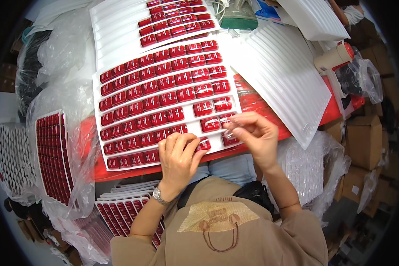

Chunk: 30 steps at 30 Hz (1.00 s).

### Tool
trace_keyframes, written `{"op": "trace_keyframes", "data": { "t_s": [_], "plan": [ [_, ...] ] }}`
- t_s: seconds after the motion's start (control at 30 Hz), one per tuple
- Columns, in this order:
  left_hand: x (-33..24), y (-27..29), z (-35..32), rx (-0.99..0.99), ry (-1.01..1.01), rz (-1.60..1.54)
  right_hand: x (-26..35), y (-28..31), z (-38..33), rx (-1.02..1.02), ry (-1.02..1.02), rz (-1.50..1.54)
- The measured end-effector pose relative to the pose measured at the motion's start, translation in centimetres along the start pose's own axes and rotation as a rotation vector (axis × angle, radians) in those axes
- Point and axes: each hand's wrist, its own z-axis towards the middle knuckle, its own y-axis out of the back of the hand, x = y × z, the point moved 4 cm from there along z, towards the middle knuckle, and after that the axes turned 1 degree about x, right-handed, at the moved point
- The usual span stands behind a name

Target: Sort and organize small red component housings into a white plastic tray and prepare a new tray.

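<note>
The white ribbed tray (103, 116) at the centre is nearly filled with rows of small red glossy blocks (164, 84); only a few slots at its five o'clock corner look empty. There the left hand (178, 156) presses curled fingers onto a block (204, 144), while the right hand (252, 133) pinches something small and clear. At twelve o'clock lies a part-filled second tray (115, 26), at two o'clock empty trays (283, 75)

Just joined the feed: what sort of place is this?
Likely a small packing workshop: white trays filled with rows of red pieces, bagged stacks of more, cardboard boxes beside the table.
</note>
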Motion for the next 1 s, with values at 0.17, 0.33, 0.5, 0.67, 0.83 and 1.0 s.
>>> {"op": "trace_keyframes", "data": {
  "t_s": [0.17,0.33,0.5,0.67,0.83,1.0],
  "plan": [
    [0.3,-1.8,-1.1,0.02,0.21,-0.429,0.3,-2.6,-1.0,0.022,0.373,-0.505],
    [-0.2,-2.5,-2.2,-0.075,-0.18,0.074,0.1,0.5,-0.8,-0.111,0.222,-0.338],
    [-1.7,-1.9,-7.6,-0.154,-0.621,-0.131,0.1,3.9,-2.4,-0.194,0.159,-0.238],
    [-0.5,-5.8,-7.2,0.078,-0.467,-0.032,-0.2,4.3,-3.6,-0.243,0.118,-0.194],
    [0.0,-5.9,-6.3,0.209,-0.537,-0.092,-0.5,2.7,-4.6,-0.138,0.052,-0.125],
    [1.1,-4.3,-3.5,0.427,-0.517,-0.662,-1.0,2.2,-5.1,-0.113,0.048,-0.134]
  ]
}}
